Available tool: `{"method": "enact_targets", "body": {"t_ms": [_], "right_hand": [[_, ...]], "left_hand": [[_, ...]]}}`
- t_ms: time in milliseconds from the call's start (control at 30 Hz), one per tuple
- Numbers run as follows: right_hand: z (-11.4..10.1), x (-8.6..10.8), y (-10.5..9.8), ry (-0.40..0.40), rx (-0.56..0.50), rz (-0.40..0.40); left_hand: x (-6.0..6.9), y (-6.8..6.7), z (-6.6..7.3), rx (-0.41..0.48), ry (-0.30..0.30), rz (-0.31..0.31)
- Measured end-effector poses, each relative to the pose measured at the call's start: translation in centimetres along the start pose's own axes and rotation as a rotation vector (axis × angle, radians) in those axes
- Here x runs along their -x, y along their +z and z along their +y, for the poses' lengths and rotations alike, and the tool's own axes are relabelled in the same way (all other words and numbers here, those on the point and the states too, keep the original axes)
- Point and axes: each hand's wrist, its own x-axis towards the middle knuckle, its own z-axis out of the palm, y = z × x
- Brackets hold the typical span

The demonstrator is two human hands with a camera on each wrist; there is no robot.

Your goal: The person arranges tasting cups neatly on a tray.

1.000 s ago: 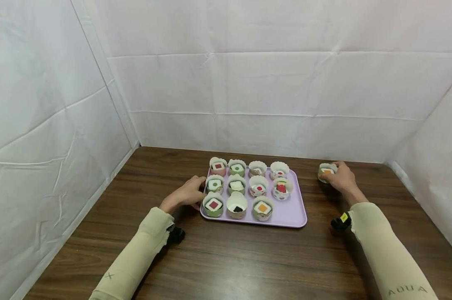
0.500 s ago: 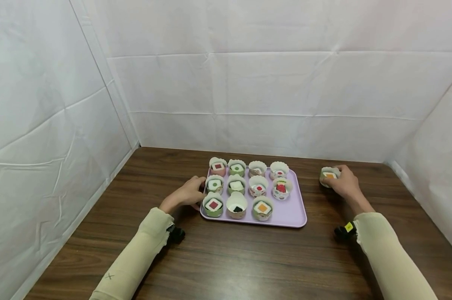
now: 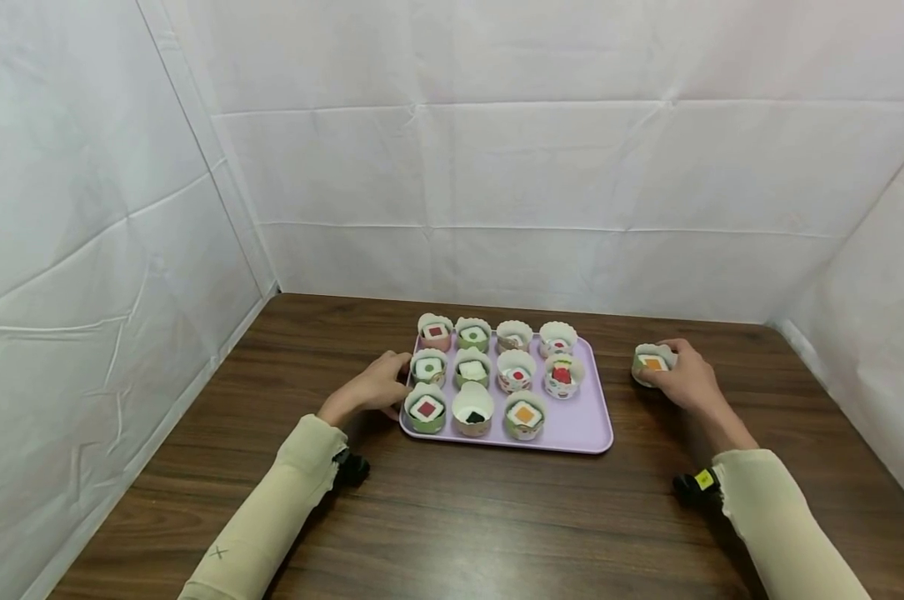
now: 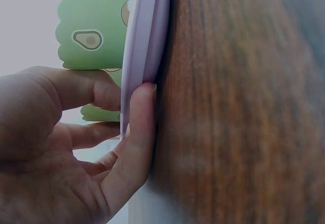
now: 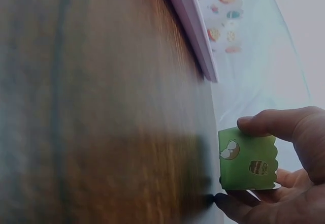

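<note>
A lilac tray [image 3: 588,421] lies on the wooden table, carrying rows of scalloped paper cups. At its left edge, my left hand [image 3: 380,383] grips the rim; the left wrist view shows the fingers [image 4: 142,127] pinching it, beside a green avocado-print cup [image 4: 96,31]. To the right of the tray, my right hand [image 3: 691,377] holds a green paper cup [image 5: 248,160] between thumb and fingers. Inside that cup is a white, square sushi-like piece [image 3: 652,363] with an orange centre. The cup stands upright, close to the tabletop; whether it touches is unclear.
Most cups on the tray hold small sushi-like pieces; a front one [image 3: 525,416] has an orange-centred piece. Bare tray surface shows at the front right corner. White sheeting [image 3: 534,167] closes off the back and both sides of the table [image 3: 452,517].
My right hand has brought the green cup slightly nearer, shifting a little right and then back left. The left hand and the tray have stayed in place.
</note>
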Motion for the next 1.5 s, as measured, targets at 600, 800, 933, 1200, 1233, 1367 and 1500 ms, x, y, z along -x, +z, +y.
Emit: {"method": "enact_targets", "body": {"t_ms": [600,800,933,1200,1233,1367,1500], "right_hand": [[-2.2,3.2,0.5,-0.081,0.009,-0.031],[-3.1,4.3,0.3,-0.118,0.012,-0.044],[-4.1,4.9,0.4,-0.152,0.001,-0.050],[-5.7,5.8,1.0,-0.202,-0.006,-0.083],[-5.8,5.9,1.1,-0.205,-0.009,-0.087],[-6.4,6.1,1.6,-0.217,-0.010,-0.099],[-6.8,6.2,2.1,-0.241,0.000,-0.115]], "left_hand": [[0.0,0.0,0.0,-0.006,-0.002,0.004],[-0.2,0.1,-0.1,-0.014,0.005,-0.002],[-0.2,0.0,-0.1,-0.019,0.001,0.001],[-0.2,0.2,-0.1,0.004,-0.005,-0.006],[-0.1,0.2,-0.1,0.001,-0.004,-0.006],[-0.1,0.1,-0.1,-0.009,0.005,-0.001],[-0.2,0.1,-0.1,-0.011,0.007,0.003]]}}
